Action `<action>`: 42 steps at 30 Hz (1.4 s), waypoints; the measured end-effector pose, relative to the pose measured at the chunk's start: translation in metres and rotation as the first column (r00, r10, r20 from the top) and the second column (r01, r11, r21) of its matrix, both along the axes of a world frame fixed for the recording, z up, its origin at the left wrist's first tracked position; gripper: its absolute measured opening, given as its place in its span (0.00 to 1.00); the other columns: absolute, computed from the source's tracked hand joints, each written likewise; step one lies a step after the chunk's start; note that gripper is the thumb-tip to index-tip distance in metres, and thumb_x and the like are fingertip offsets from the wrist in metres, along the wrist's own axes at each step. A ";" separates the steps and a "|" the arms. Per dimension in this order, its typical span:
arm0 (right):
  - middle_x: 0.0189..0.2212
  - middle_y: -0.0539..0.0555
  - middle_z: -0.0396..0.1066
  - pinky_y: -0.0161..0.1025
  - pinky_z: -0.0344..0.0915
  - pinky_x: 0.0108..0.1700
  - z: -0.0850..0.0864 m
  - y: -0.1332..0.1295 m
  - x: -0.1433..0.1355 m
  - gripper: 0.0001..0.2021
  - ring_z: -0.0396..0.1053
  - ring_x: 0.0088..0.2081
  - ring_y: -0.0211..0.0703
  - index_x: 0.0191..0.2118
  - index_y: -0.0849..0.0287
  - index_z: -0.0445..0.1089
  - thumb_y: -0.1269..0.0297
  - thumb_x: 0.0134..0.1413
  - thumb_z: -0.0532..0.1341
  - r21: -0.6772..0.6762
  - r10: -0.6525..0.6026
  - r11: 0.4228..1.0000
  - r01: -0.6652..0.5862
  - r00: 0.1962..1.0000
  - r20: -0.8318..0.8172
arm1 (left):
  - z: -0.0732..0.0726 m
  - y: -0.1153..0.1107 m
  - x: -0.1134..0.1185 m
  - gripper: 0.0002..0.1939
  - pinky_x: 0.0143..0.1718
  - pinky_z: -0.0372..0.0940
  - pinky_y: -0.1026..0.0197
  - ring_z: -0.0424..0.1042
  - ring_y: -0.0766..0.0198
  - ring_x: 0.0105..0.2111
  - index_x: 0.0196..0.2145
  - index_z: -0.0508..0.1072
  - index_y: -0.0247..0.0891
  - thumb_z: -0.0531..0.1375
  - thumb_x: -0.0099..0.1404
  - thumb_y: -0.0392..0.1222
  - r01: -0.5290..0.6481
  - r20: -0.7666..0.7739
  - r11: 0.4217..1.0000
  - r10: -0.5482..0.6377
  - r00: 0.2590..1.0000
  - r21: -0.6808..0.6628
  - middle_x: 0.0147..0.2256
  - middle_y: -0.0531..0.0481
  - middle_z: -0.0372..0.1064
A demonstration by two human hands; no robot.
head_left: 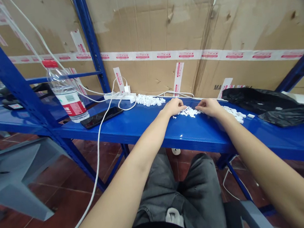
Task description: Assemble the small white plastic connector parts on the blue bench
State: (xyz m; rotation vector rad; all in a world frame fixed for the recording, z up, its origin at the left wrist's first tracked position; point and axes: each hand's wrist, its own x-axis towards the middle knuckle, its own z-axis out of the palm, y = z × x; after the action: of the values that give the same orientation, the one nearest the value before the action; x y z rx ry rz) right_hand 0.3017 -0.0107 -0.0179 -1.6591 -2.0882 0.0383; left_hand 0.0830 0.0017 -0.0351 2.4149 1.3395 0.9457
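Observation:
A small heap of tiny white pieces lies on the blue shelf top between my two hands. At its left edge, my left hand is closed, with fingers curled and tips at the pieces. From the right side, my right hand reaches in with thumb and fingers pinched together. Whatever either hand holds is too small to make out. Farther back on the left sits a larger heap of white pieces. Beyond my right wrist is a group of flatter white pieces, partly hidden by that arm.
A water bottle with a red cap and a black phone are on the left. A white cable hangs over the front edge from a power strip. Black plastic bags lie on the right. Cardboard stands behind.

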 end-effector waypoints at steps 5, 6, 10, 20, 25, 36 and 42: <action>0.30 0.56 0.77 0.38 0.65 0.33 -0.003 0.003 0.001 0.07 0.71 0.28 0.42 0.32 0.61 0.75 0.62 0.56 0.67 0.024 0.010 1.000 -0.010 1.000 -0.012 | 0.000 -0.001 0.002 0.08 0.41 0.68 0.56 0.74 0.59 0.35 0.31 0.76 0.37 0.62 0.65 0.43 -0.022 0.000 1.000 0.022 1.000 0.002 0.34 0.45 0.77; 0.30 0.56 0.78 0.38 0.65 0.34 -0.003 0.004 0.001 0.06 0.72 0.29 0.43 0.31 0.60 0.75 0.63 0.55 0.67 0.036 0.015 0.999 -0.015 1.000 -0.017 | 0.000 -0.001 0.002 0.07 0.41 0.68 0.56 0.74 0.59 0.35 0.31 0.76 0.37 0.62 0.65 0.42 -0.026 -0.002 1.000 0.026 1.000 0.004 0.34 0.45 0.77; 0.30 0.56 0.77 0.38 0.66 0.36 -0.007 0.007 0.001 0.05 0.73 0.32 0.43 0.32 0.61 0.75 0.65 0.54 0.68 0.072 -0.002 0.997 0.004 1.000 -0.025 | 0.002 -0.005 0.002 0.07 0.43 0.68 0.55 0.74 0.58 0.37 0.32 0.77 0.37 0.62 0.65 0.42 -0.029 -0.008 1.000 0.029 1.000 0.005 0.35 0.45 0.77; 0.28 0.57 0.78 0.41 0.67 0.39 0.001 0.004 -0.003 0.07 0.75 0.32 0.48 0.33 0.62 0.78 0.63 0.52 0.67 0.313 0.099 0.948 -0.065 0.991 -0.095 | 0.004 -0.007 0.007 0.09 0.39 0.66 0.56 0.72 0.59 0.31 0.32 0.80 0.37 0.67 0.62 0.46 -0.042 0.006 0.999 0.042 0.999 -0.030 0.30 0.46 0.75; 0.22 0.54 0.75 0.40 0.66 0.36 0.001 -0.003 -0.013 0.06 0.74 0.27 0.46 0.31 0.62 0.78 0.64 0.52 0.67 0.275 0.215 0.947 -0.164 0.962 -0.166 | 0.003 -0.004 0.009 0.05 0.40 0.66 0.56 0.73 0.59 0.32 0.32 0.80 0.36 0.67 0.61 0.41 -0.034 0.040 0.999 0.035 0.999 -0.035 0.31 0.46 0.76; 0.28 0.56 0.80 0.41 0.71 0.42 0.028 0.011 -0.068 0.07 0.78 0.35 0.49 0.35 0.65 0.82 0.74 0.49 0.67 0.219 0.313 0.940 -0.260 0.913 -0.260 | 0.000 0.008 0.007 0.05 0.36 0.67 0.59 0.75 0.59 0.31 0.30 0.77 0.35 0.64 0.63 0.37 -0.112 0.300 0.993 0.119 0.947 -0.041 0.29 0.46 0.77; 0.30 0.60 0.80 0.41 0.73 0.38 0.009 0.015 -0.072 0.09 0.77 0.29 0.46 0.39 0.68 0.80 0.74 0.51 0.66 0.223 0.292 0.952 -0.211 0.848 -0.442 | -0.001 0.012 0.000 0.03 0.40 0.68 0.56 0.76 0.57 0.33 0.29 0.77 0.36 0.65 0.61 0.33 -0.236 0.404 0.969 0.244 0.881 -0.072 0.32 0.44 0.78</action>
State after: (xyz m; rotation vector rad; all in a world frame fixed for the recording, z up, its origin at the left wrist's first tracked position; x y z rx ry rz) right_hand 0.2296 0.0040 -0.0091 -1.1240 -1.8543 0.3132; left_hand 0.0827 0.0136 -0.0363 1.9083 1.4875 1.4017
